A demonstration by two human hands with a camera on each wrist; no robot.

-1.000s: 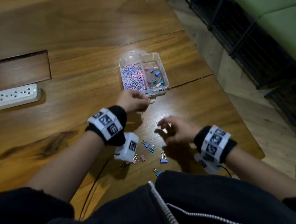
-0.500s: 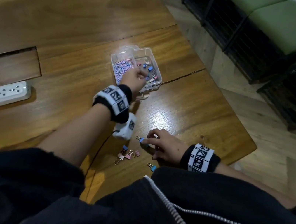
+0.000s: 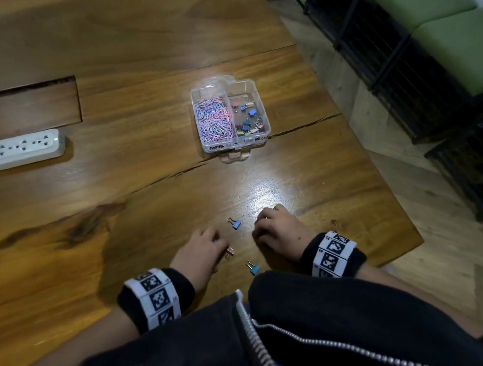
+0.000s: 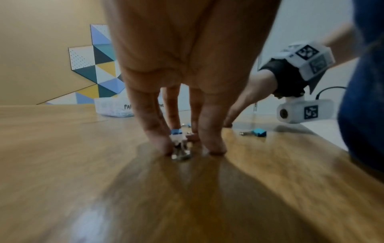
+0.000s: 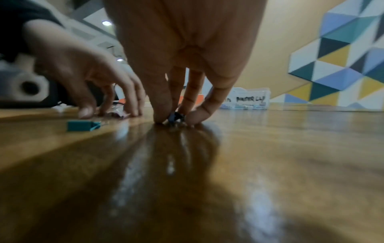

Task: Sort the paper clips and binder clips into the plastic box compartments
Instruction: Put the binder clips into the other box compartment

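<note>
Left hand (image 3: 196, 250), right hand (image 3: 276, 230) each pinching 1 clip; 2 blue binder clips (image 3: 235, 223) loose.

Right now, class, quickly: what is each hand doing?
Left hand: fingers pinch a small binder clip on the wooden table.
Right hand: fingertips pinch a dark binder clip on the table.

Ahead of your hands, plastic box (image 3: 235, 145) front wall carries handwritten marker labels: left reads "PAPER", partly legible; right looks like "BINDER CLIP" (image 5: 251, 99), blurred.
</note>
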